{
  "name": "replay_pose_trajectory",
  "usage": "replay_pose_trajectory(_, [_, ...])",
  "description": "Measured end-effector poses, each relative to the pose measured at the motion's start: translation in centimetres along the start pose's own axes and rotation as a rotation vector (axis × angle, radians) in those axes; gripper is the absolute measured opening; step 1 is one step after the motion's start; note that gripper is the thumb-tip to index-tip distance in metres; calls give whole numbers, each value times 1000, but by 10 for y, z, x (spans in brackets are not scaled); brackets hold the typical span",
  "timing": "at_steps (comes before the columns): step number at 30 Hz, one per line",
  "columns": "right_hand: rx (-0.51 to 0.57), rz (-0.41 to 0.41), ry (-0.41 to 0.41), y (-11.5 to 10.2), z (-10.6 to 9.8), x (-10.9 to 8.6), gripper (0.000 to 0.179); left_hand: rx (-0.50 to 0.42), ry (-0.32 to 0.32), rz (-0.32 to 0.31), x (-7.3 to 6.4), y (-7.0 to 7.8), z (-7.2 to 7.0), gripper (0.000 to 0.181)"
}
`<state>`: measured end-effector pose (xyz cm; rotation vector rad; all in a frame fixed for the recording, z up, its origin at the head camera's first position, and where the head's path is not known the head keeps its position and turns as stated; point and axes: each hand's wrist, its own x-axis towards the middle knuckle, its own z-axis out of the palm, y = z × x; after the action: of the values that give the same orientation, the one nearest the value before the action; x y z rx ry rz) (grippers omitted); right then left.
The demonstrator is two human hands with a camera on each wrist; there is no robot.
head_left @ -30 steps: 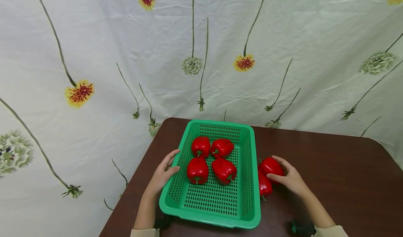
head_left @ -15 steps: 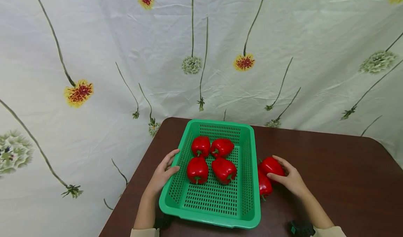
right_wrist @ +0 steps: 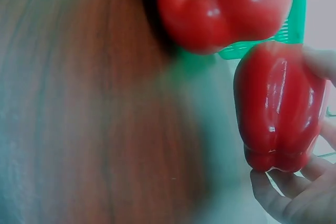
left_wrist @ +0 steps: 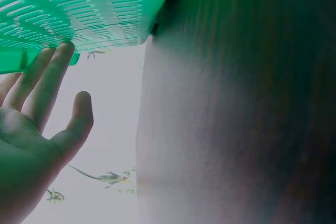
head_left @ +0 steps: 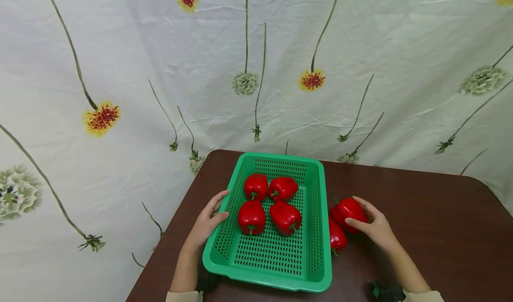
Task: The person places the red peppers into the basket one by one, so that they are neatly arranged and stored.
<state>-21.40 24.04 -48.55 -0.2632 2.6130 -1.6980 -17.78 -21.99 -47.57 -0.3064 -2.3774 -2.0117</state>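
Observation:
A green perforated plastic basket (head_left: 268, 257) stands on the table, with several red bell peppers (head_left: 251, 217) inside. At its left side my left hand (head_left: 206, 224) rests against the rim, and in the left wrist view straight fingers (left_wrist: 44, 85) touch the slotted outer wall. To the right of the basket, my right hand (head_left: 376, 226) grips a red bell pepper (head_left: 348, 213) between thumb and fingers. The right wrist view shows this pepper (right_wrist: 278, 103) with fingertips at one end and the thumb near the other. Another red bell pepper (head_left: 336, 237) lies beside the basket's right wall, partly hidden by it.
The dark brown wooden table (head_left: 425, 222) extends to the right. A white cloth with printed flowers (head_left: 280, 110) hangs behind the table and along its left side. A dark band (head_left: 386, 291) sits by my right wrist.
My right hand has shifted slightly to the right, and the pepper in it has moved and turned a little. The left hand and the basket stay where they were.

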Motion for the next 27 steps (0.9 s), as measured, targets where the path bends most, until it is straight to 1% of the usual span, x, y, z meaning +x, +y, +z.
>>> replay_pose_trajectory(5, [4,-4,13,-8,-5,-2,64,-7,7,-10,0,0,-1,56])
replay_pose_trajectory(11, [-7,-1,20,-18,-10,-4,65,-7,7,-7,0,-1,-1,57])
replay_pose_trajectory(20, [1,-48,10,-33,-14,-7,66,-10,3,4,0,-2,-1,57])
replay_pose_trajectory(27, [-6,-59,6,-43,-14,-9,66,-13,-1,8,1,-2,-1,57])
